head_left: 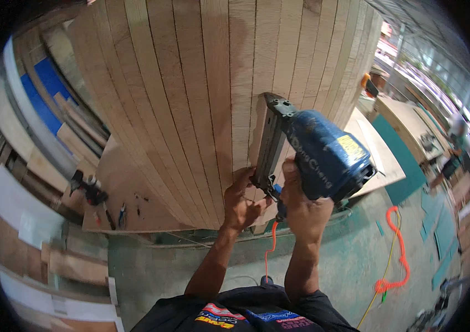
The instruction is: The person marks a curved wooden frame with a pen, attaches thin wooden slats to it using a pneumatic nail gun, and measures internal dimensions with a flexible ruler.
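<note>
A blue pneumatic nail gun (320, 146) with a long grey magazine is held up over a curved panel of narrow wooden strips (207, 99). My right hand (306, 213) is wrapped round its handle, just below the blue body. At the lower end of the magazine, my left hand (240, 209) closes its fingers on the latch area; some fingertips are hidden there. The gun's nose (271, 97) points away from me over the strips; whether it touches them I cannot tell. An orange air hose (271, 249) hangs down from the handle.
The panel stands on a wooden board (118, 193) holding a cordless drill (88, 191) and pliers (122, 214). Stacked boards (35, 210) line the left. A coiled orange hose (402, 254) lies on the right floor, near green offcuts (437, 238). Another person (456, 144) is at far right.
</note>
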